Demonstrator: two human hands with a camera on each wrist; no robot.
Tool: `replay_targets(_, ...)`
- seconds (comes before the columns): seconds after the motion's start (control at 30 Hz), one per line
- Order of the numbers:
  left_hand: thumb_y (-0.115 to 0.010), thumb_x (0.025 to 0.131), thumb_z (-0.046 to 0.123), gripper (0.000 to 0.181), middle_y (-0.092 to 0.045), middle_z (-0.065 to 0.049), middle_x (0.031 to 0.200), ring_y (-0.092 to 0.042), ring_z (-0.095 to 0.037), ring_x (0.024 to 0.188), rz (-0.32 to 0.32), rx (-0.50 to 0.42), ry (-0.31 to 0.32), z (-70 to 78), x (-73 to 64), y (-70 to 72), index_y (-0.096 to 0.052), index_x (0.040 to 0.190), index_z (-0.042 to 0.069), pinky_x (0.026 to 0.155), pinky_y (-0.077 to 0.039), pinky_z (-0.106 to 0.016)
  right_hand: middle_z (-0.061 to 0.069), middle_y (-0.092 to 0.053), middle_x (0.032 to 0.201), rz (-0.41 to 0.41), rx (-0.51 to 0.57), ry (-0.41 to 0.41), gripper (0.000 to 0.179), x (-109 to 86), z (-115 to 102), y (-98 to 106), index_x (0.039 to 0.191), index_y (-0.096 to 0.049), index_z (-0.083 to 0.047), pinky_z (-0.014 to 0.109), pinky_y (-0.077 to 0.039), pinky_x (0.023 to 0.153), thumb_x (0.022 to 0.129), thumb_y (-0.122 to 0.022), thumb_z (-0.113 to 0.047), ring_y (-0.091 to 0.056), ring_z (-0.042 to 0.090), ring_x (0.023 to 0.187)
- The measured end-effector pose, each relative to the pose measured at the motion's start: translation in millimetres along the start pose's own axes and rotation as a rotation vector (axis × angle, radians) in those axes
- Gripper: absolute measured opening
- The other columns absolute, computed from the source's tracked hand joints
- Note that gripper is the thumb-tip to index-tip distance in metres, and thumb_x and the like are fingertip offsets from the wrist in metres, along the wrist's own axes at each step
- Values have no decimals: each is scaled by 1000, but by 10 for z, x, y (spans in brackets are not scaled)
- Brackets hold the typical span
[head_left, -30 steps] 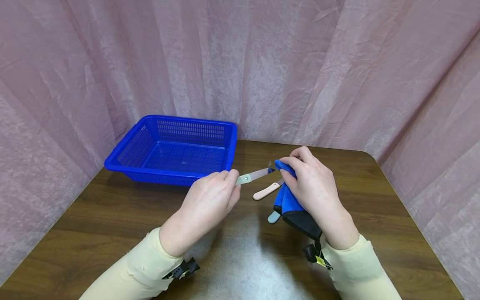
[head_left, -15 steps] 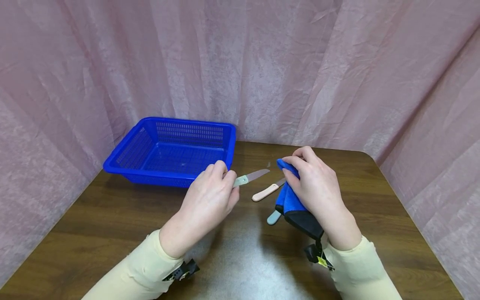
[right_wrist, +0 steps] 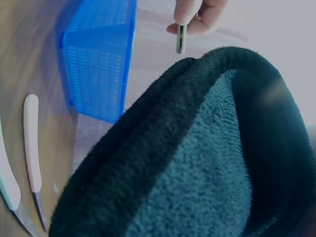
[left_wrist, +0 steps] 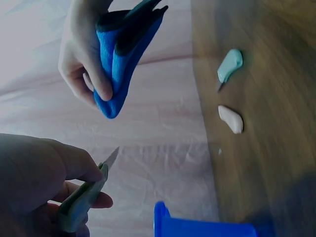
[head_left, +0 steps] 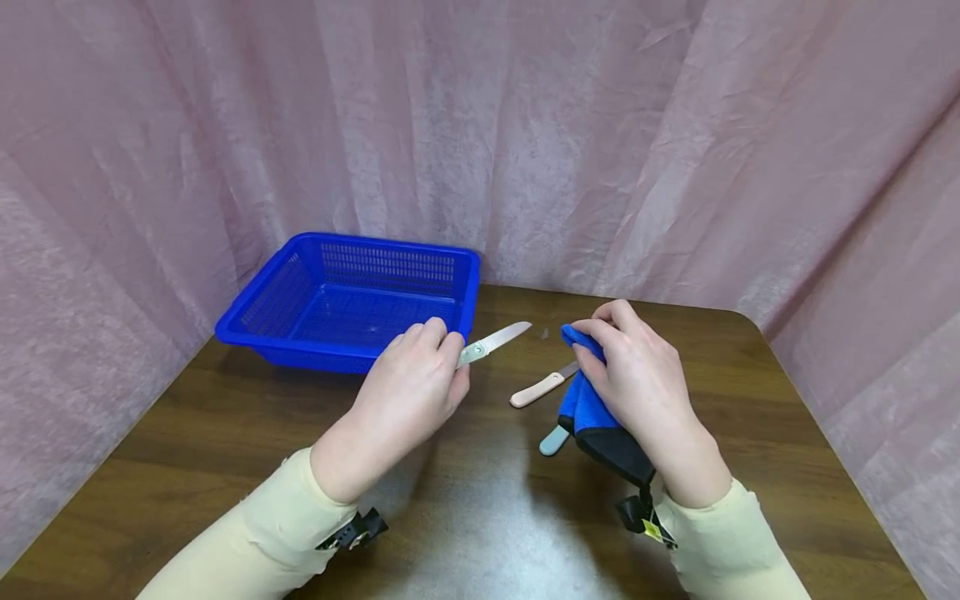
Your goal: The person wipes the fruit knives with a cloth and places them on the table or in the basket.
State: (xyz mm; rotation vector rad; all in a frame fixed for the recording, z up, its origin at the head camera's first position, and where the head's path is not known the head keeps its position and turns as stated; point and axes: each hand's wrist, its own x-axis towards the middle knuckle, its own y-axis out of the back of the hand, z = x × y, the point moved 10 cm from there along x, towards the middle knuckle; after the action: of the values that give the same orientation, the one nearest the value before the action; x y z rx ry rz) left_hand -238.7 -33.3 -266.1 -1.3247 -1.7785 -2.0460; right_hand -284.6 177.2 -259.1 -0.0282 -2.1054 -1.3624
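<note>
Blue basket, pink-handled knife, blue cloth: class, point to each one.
blue basket (head_left: pixel 465 287), head view, near right rim.
pink-handled knife (head_left: pixel 534 390), head view, middle of the handle.
blue cloth (head_left: pixel 581 408), head view, fold below the fingers.

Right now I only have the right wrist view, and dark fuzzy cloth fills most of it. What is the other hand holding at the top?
Observer: The left hand grips a small green-handled knife, with its metal blade pointing toward the right hand.
Operator: Blade touching the cloth?
Observer: No. The head view shows a gap between the blade tip and the folded blue and black cloth, which the right hand pinches.
Operator: Anything in the blue plastic basket?
Observer: Nothing that I can see. The head view shows only its bare mesh floor.
</note>
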Motion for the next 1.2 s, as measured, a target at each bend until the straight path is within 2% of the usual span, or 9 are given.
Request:
replay_targets(0.23, -84, 88, 11, 27, -50, -9, 76, -54, -31, 62, -26, 23, 12, -146, 34, 40, -59, 82, 3, 51, -45, -41, 9, -66, 119, -20, -9, 26, 24, 20, 10, -42, 124, -83, -10, 55, -59, 78, 100, -78, -11, -71, 31, 98)
replay_targets(0.5, -82, 91, 12, 27, -50, -8, 73, -55, -30, 60, -95, 29, 77, -441, 109, 7, -58, 82, 4, 47, -47, -43, 9, -66, 120, -53, -16, 43, 24, 46, 9, -138, 124, -82, -9, 55, -59, 79, 100, -78, -10, -71, 31, 101)
replay_targets(0.67, -80, 93, 12, 27, -51, -8, 71, -54, -29, 58, -163, 12, 132, -650, 148, -70, -57, 80, 6, 47, -48, -46, 9, -66, 120, -59, -7, 48, 24, 46, 4, -183, 124, -82, -9, 55, -59, 78, 100, -78, -11, -71, 31, 100)
replay_targets(1.0, -72, 102, 21, 27, -55, -6, 71, -55, -28, 60, -356, -64, 287, -1065, 220, -313, -56, 84, 9, 54, -48, -49, 9, -66, 119, -70, -3, 73, 24, 87, -51, -294, 123, -82, -8, 52, -59, 77, 100, -80, -11, -70, 28, 100)
replay_targets(1.2, -69, 105, 26, 25, -58, -3, 69, -56, -26, 59, -442, -96, 336, -1239, 233, -503, -59, 89, 10, 54, -47, -49, 10, -66, 120, -80, -5, 74, 25, 125, -67, -352, 125, -82, -8, 52, -59, 79, 100, -80, -12, -70, 28, 101)
